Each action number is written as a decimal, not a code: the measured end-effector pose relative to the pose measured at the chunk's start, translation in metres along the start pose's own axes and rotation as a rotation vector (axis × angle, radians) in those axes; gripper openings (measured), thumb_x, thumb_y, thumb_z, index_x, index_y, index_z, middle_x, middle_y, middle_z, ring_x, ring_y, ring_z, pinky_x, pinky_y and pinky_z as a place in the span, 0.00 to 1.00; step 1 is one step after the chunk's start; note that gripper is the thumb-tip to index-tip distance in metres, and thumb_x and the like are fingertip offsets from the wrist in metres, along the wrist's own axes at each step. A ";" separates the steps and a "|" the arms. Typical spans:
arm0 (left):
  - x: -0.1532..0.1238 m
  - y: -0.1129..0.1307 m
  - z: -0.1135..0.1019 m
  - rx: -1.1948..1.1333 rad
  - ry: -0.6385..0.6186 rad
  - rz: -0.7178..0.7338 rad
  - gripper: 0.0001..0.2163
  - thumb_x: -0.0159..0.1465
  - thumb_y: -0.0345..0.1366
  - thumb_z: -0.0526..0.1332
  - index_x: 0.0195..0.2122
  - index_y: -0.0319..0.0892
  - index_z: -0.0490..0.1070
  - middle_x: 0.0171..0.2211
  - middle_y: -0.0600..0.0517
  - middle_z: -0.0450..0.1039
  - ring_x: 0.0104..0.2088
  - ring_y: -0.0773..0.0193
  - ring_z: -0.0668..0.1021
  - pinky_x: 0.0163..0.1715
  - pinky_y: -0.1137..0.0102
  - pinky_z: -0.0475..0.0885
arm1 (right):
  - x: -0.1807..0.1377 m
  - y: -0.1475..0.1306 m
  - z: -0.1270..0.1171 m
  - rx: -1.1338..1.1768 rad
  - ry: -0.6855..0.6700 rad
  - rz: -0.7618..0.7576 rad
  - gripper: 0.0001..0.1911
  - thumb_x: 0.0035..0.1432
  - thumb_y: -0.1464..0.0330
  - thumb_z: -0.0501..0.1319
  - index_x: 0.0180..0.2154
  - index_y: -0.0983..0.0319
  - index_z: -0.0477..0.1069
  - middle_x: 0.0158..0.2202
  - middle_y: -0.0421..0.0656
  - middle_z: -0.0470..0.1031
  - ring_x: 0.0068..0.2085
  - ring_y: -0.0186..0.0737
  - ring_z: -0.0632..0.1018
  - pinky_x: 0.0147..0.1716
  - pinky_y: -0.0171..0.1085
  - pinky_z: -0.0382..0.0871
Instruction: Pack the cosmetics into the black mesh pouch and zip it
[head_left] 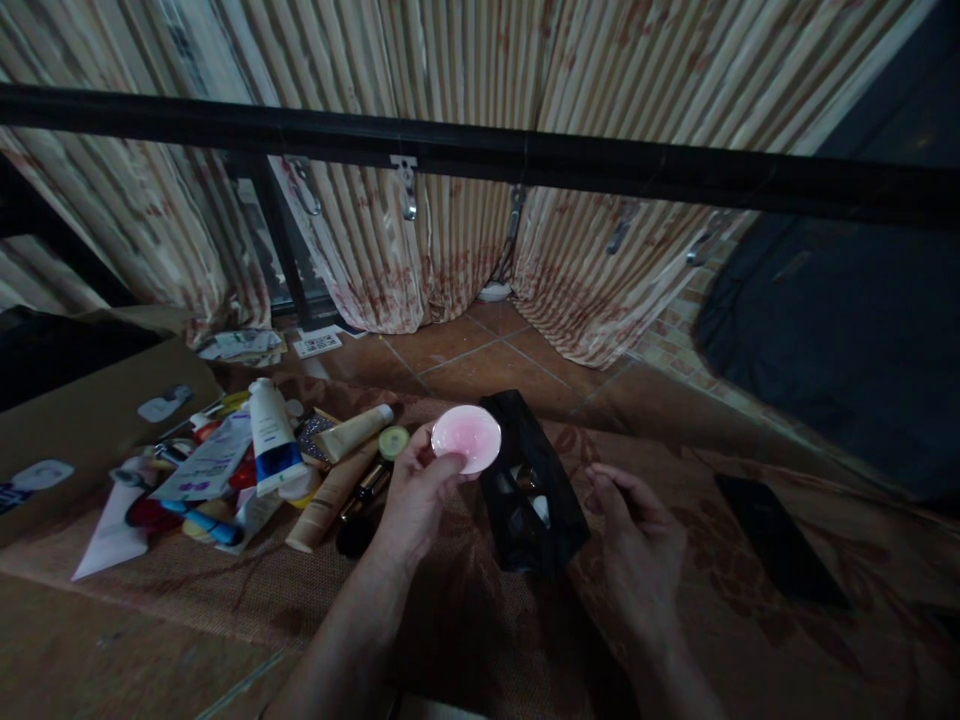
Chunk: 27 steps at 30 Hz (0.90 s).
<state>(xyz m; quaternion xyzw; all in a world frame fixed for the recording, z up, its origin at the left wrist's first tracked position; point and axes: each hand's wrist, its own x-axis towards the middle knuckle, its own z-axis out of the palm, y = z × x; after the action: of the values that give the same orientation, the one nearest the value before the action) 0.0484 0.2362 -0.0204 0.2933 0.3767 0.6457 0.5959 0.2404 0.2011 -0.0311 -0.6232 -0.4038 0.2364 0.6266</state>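
Shiny-rimmed round pink disc (466, 434) is pinched in the left hand (420, 492) beside an open black fabric pouch (564, 495); the right hand (639, 530) looks released. Holding up seems the current step; moving calls for a steady grip.

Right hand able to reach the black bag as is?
Likely yes: the right hand is just beside the black bag, nothing visible between them; the left hand holds the pink disc toward the other side.
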 end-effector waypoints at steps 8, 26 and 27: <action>0.001 0.003 0.001 0.033 0.019 -0.002 0.12 0.50 0.36 0.68 0.36 0.39 0.73 0.38 0.51 0.74 0.32 0.65 0.75 0.27 0.72 0.72 | 0.000 0.006 0.000 0.032 -0.019 0.002 0.13 0.54 0.59 0.63 0.36 0.61 0.76 0.38 0.45 0.79 0.40 0.43 0.77 0.42 0.41 0.67; 0.002 -0.001 -0.001 -0.007 0.029 0.010 0.15 0.54 0.40 0.68 0.39 0.38 0.74 0.36 0.49 0.75 0.30 0.67 0.76 0.25 0.75 0.72 | -0.001 0.007 0.002 0.057 -0.027 0.002 0.12 0.53 0.60 0.63 0.35 0.61 0.76 0.37 0.45 0.79 0.39 0.43 0.77 0.41 0.41 0.68; 0.002 -0.001 -0.001 -0.010 0.033 0.010 0.15 0.53 0.41 0.68 0.39 0.38 0.75 0.37 0.49 0.75 0.31 0.66 0.76 0.26 0.74 0.73 | -0.001 0.007 0.003 0.062 -0.027 -0.001 0.12 0.53 0.60 0.63 0.35 0.61 0.76 0.37 0.45 0.79 0.39 0.43 0.77 0.42 0.41 0.68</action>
<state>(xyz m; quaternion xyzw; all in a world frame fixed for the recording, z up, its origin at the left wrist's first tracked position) 0.0481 0.2386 -0.0216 0.2814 0.3820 0.6552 0.5879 0.2394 0.2029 -0.0388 -0.5998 -0.4050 0.2569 0.6405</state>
